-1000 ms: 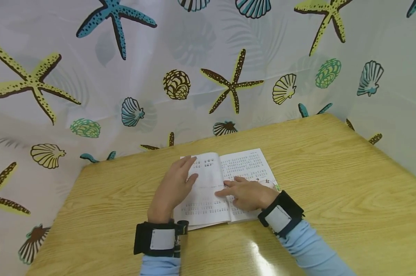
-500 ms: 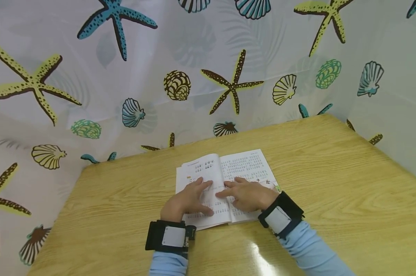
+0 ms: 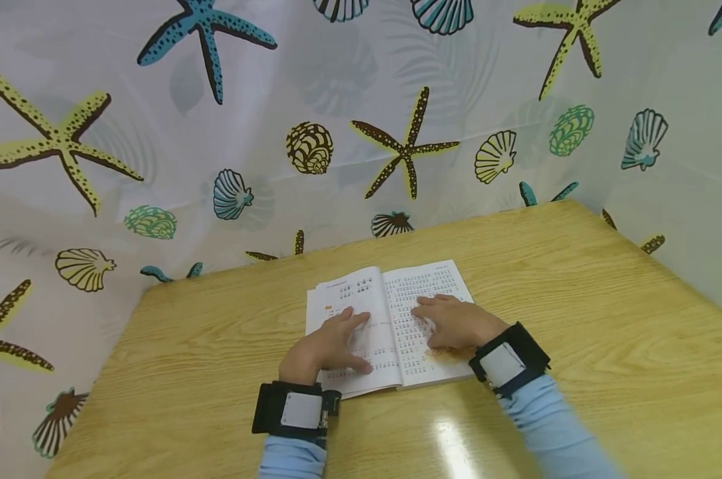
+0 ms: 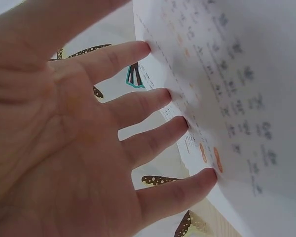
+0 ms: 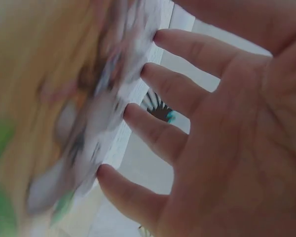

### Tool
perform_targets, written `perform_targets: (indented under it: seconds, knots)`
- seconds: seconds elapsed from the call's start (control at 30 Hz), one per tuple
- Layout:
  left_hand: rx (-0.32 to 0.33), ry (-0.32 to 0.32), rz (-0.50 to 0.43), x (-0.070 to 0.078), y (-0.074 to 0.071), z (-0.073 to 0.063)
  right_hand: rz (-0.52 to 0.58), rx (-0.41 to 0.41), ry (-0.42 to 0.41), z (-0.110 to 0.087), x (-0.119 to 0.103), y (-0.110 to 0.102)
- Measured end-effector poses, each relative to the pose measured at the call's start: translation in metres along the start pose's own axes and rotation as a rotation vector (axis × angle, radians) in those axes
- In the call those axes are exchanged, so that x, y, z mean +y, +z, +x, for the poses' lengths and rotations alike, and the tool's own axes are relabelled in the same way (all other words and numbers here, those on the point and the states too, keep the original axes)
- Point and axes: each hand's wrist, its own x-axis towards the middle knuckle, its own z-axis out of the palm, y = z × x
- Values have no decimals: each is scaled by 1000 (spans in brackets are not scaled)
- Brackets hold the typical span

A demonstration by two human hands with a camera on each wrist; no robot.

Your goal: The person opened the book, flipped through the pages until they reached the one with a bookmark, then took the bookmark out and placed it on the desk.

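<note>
An open book (image 3: 369,293) with printed text lies on the wooden table. My left hand (image 3: 327,346) rests on its left page with spread fingers; in the left wrist view the fingertips of the left hand (image 4: 79,133) touch the page (image 4: 222,74). Over the right page sits my right hand (image 3: 459,322), its fingers extended. The right wrist view shows the fingertips of the right hand (image 5: 222,128) touching a page with a blurred colour picture (image 5: 64,108). Neither hand grips anything. Parts of both pages are hidden beneath the hands.
The wooden table (image 3: 217,332) extends around the book on all sides. Behind it and to the right hangs a white cloth (image 3: 265,100) printed with starfish and shells. Each wrist wears a black strap (image 3: 297,409) over a light blue sleeve (image 3: 291,459).
My left hand has come down from the left page's upper left edge onto its lower middle. My right hand has shifted right, away from the book's centre fold.
</note>
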Motion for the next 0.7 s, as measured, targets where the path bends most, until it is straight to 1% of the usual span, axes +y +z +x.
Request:
perform_targets:
  seconds: [0.17,0.3,0.4,0.5,0.7]
  knots:
    - [1,5,-9,-1,0,1,70,17,5,-5,24,-9]
    - [2,12,-11,-1,0,1,86,30,6,-10,39,-13]
    - [0,2,-15,0,0,0,104,35,21,-11,47,-14]
    - [-1,-10,-15,2,0,-2,114,33,45,-12,52,-14]
    - [-3,-16,-17,3,-2,-3,105,34,51,-13,51,-15]
